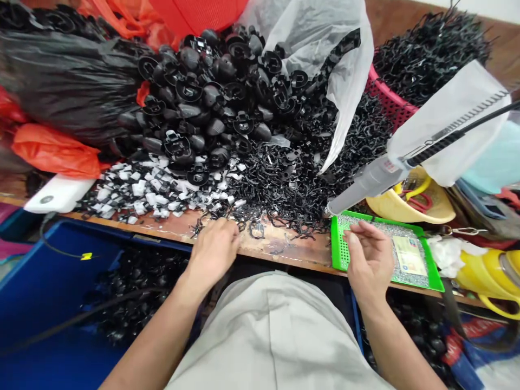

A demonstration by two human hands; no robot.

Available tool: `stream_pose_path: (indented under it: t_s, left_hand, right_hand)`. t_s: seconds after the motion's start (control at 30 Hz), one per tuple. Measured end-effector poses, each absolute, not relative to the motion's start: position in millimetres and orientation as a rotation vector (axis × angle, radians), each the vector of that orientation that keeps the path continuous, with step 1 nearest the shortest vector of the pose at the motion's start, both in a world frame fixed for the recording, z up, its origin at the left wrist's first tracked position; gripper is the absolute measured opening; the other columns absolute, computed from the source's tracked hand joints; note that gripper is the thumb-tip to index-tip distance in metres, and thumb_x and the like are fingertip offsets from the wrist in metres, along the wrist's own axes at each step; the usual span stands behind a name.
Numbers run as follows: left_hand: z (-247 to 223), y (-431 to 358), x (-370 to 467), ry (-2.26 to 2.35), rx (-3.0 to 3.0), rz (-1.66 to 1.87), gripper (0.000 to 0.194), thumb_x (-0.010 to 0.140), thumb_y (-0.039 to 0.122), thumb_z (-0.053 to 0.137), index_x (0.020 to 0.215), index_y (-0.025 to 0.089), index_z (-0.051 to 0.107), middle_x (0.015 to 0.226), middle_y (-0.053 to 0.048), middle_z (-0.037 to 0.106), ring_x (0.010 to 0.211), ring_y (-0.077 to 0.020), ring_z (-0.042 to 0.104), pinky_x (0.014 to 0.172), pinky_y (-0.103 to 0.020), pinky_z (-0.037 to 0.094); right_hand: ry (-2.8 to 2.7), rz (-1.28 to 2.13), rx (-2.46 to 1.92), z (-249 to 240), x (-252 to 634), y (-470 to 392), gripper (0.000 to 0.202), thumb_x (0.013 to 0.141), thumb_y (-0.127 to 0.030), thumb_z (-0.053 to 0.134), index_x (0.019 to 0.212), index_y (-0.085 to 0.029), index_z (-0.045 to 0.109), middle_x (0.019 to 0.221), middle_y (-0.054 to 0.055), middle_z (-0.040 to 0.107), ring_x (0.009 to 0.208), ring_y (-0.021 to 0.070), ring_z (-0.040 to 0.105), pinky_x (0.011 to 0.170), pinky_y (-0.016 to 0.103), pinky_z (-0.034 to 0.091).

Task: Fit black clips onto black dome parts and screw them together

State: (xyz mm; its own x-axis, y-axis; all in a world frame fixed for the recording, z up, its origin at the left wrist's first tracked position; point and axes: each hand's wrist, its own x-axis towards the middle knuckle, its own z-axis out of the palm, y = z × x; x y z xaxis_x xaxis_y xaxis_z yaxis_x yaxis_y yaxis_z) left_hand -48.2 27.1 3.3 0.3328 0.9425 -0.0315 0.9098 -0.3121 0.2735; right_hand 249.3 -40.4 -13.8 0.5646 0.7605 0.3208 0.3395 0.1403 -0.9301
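My left hand (215, 250) rests at the table's front edge, back upward, with its fingers drawn together beside thin black plastic pieces (258, 230). What those fingers hold, if anything, is hidden. Over the left part of a green tray (339, 246) is my right hand (370, 259), fingers curled and the thumb close to the index finger. Anything in that pinch is too small to make out. Tiny silvery metal parts fill the tray, and a printed card (408, 254) lies on them. A grey electric screwdriver (368, 184) hangs at a slant, its tip just above the tray's left corner.
White small parts (152, 189) and black rounded housings (215, 97) are heaped behind my left hand. A pink basket (392, 100) holds black strips. A yellow bowl (430, 208) and yellow mug (489, 273) stand right. A blue bin (52, 309) is below left.
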Motion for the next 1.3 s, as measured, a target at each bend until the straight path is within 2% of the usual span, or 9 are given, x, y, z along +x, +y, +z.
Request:
stream_pose_path:
  t_s: [0.2,0.33,0.47,0.6,0.7,0.83,1.0,1.13,1.3]
  left_hand:
    - [-5,33,-70,1.723,2.292,0.196,0.013,0.083,0.034,0.061,0.084,0.021,0.065,0.086,-0.006,0.061,0.091,-0.0253,0.057,0.082,-0.036,0.042]
    - [-9,34,-62,1.801,2.261,0.179,0.01,0.08,0.03,0.063,0.083,0.021,0.067,0.09,-0.007,0.062,0.092,-0.0257,0.057,0.082,-0.036,0.042]
    - [-11,31,-60,1.857,2.239,0.205,0.008,0.081,0.026,0.06,0.077,0.022,0.065,0.089,-0.007,0.062,0.096,-0.0269,0.055,0.083,-0.039,0.04]
    - [-5,23,-49,1.842,2.129,0.446,0.008,0.083,0.025,0.056,0.079,0.021,0.061,0.09,-0.007,0.061,0.096,-0.0274,0.054,0.086,-0.043,0.04]
    - [3,16,-20,1.502,1.732,0.757,0.012,0.087,0.032,0.054,0.083,0.021,0.056,0.084,-0.004,0.061,0.083,-0.02,0.057,0.077,-0.035,0.044]
    - [8,6,33,0.908,0.982,0.778,0.021,0.082,0.034,0.064,0.08,0.02,0.049,0.069,0.003,0.057,0.059,-0.0099,0.051,0.056,-0.022,0.041]
    - [4,-4,59,0.761,0.572,0.752,0.033,0.075,0.032,0.074,0.08,0.019,0.044,0.065,0.003,0.059,0.054,-0.0069,0.053,0.051,-0.018,0.039]
    - [4,0,43,0.942,0.868,0.796,0.028,0.081,0.041,0.066,0.081,0.02,0.047,0.063,0.003,0.058,0.053,-0.0098,0.053,0.049,-0.02,0.039]
    - [10,35,-25,1.831,1.712,1.094,0.02,0.083,0.038,0.062,0.091,0.02,0.057,0.086,-0.004,0.06,0.077,-0.018,0.056,0.076,-0.033,0.046]
  right_hand:
    - [-1.218,0.486,-1.397,-24,225,-48,0.03,0.084,-0.024,0.064,0.113,-0.021,0.06,0.103,0.009,0.062,0.091,0.0204,0.062,0.083,0.041,0.053]
    - [-1.277,0.549,-1.325,-23,211,-44,0.028,0.087,-0.021,0.06,0.115,-0.023,0.06,0.104,0.009,0.061,0.092,0.0206,0.062,0.081,0.04,0.053]
    - [-1.415,0.584,-1.276,-21,204,-43,0.02,0.087,-0.018,0.059,0.105,-0.023,0.065,0.095,0.007,0.064,0.09,0.0207,0.062,0.082,0.039,0.052]
    - [-1.39,0.697,-1.304,-16,200,-43,0.016,0.087,-0.022,0.059,0.101,-0.023,0.067,0.091,0.006,0.065,0.079,0.0189,0.062,0.072,0.035,0.051]
    - [-1.196,0.891,-1.31,-10,195,-39,0.016,0.087,-0.031,0.06,0.1,-0.023,0.067,0.091,0.005,0.065,0.075,0.0171,0.062,0.069,0.032,0.051]
    - [-0.894,1.349,-1.228,-3,191,-32,0.026,0.083,-0.043,0.066,0.098,-0.022,0.066,0.078,0.0,0.064,0.063,0.0128,0.058,0.061,0.027,0.049]
    - [-0.686,1.542,-1.086,-4,186,-34,0.02,0.081,-0.037,0.07,0.083,-0.018,0.065,0.07,-0.002,0.062,0.06,0.0088,0.054,0.058,0.022,0.044]
    - [-0.614,1.572,-1.042,-1,177,-31,0.022,0.086,-0.038,0.065,0.077,-0.019,0.059,0.061,-0.004,0.058,0.052,0.0079,0.05,0.053,0.021,0.042]
    - [-0.69,1.49,-1.089,1,170,-17,0.024,0.085,-0.042,0.065,0.081,-0.02,0.055,0.07,-0.003,0.063,0.052,0.0087,0.055,0.052,0.022,0.046]
